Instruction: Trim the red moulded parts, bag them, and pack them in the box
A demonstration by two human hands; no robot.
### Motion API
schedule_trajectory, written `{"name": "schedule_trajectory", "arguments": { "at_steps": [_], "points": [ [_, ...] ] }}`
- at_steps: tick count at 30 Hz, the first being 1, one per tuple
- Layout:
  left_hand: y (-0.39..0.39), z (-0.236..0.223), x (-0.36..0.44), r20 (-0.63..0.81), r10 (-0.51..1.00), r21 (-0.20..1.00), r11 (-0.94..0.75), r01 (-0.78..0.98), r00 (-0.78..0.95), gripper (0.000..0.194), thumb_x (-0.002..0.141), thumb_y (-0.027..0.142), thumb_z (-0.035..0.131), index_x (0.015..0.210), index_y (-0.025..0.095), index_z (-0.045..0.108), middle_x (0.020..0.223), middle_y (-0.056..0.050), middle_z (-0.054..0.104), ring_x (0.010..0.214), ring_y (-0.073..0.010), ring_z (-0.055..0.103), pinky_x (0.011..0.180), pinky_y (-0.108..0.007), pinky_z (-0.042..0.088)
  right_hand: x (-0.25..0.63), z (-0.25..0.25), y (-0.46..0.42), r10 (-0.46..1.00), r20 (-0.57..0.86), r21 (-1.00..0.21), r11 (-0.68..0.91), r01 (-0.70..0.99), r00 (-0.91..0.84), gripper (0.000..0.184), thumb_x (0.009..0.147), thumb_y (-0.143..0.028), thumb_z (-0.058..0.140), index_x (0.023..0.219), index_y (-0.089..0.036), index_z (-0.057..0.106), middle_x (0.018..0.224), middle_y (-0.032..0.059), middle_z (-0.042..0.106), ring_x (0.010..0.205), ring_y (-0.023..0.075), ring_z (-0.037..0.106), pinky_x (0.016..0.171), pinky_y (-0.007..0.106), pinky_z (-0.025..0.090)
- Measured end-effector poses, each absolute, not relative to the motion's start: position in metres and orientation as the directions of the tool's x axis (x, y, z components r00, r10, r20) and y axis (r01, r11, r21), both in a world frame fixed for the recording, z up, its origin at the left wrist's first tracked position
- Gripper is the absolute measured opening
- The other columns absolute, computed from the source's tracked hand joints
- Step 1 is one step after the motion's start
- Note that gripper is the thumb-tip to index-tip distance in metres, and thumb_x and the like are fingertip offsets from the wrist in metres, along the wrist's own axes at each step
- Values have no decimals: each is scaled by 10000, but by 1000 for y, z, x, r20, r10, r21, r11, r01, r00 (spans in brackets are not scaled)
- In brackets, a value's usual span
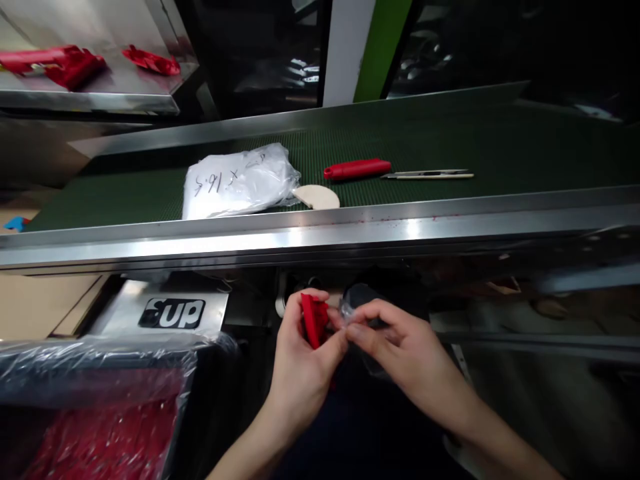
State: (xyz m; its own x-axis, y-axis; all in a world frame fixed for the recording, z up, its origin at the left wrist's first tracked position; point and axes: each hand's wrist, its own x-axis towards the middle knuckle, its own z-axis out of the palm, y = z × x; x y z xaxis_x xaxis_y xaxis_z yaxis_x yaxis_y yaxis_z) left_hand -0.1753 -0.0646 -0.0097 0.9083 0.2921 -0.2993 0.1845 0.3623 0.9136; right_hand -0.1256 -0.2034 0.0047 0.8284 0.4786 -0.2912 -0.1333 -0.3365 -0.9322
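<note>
My left hand (300,363) is closed around a small red plastic part (314,320), held upright below the conveyor's edge. My right hand (395,347) meets it from the right, thumb and fingers pinched on a bit of clear film (349,313) at the part's side. A dark rounded object (361,293) sits just behind my right fingers; what it is I cannot make out. Both hands hover over a dark gap under the steel rail.
A green conveyor belt (500,147) with a steel rail (320,233) carries a white plastic bag (240,180) marked in pen, a beige disc (317,196), a red handle (357,169) and tweezers (430,175). A film-covered bin of red parts (95,427) stands lower left. Red parts (65,63) lie on a steel shelf.
</note>
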Motion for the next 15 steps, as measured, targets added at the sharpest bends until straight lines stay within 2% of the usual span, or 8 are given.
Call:
{"name": "schedule_trajectory", "arguments": {
  "at_steps": [4, 7, 9, 12, 15],
  "points": [
    [-65, -13, -177, -270, 234, 930, 315, 190, 934, 359, 786, 206, 739, 1050, 216, 497, 833, 19, 600, 615, -83, 544, 554, -166, 459, -121, -3, -203, 461, -266, -956, -240, -170, 846, 263, 882, -430, 631, 799, -182, 662, 738, -10, 629, 676, 99, 556, 613, 197, 441],
    [-62, -14, -177, -330, 128, 888, 379, 261, 935, 362, 823, 280, 723, 1081, 224, 474, 820, 12, 593, 555, -90, 518, 469, -174, 418, -120, -7, -209, 473, -243, -956, -264, -126, 847, 273, 917, -420, 576, 792, -181, 613, 693, -27, 584, 604, 82, 502, 543, 195, 394],
    [-61, -15, -177, -388, 143, 853, 430, 296, 910, 356, 843, 314, 700, 1097, 243, 460, 813, 20, 575, 545, -90, 497, 454, -175, 395, -121, -8, -213, 472, -224, -944, -322, -70, 852, 259, 932, -404, 544, 795, -187, 573, 661, -42, 535, 556, 75, 447, 491, 198, 352],
    [-61, -17, -175, -407, 242, 860, 426, 281, 880, 347, 853, 295, 668, 1112, 260, 440, 810, 29, 560, 526, -82, 471, 451, -178, 375, -122, -8, -218, 440, -87, -880, -454, 138, 894, 201, 917, -308, 553, 752, -194, 538, 632, -55, 488, 544, 71, 431, 489, 197, 346],
    [-63, -22, -170, -300, 355, 945, 238, 225, 886, 316, 863, 260, 619, 1117, 243, 431, 799, 28, 556, 542, -86, 487, 490, -193, 407, -121, -4, -223, 446, 138, -739, -548, 392, 884, 89, 897, -203, 549, 811, -193, 571, 764, -37, 553, 616, 66, 485, 583, 196, 399]
  ]
}}
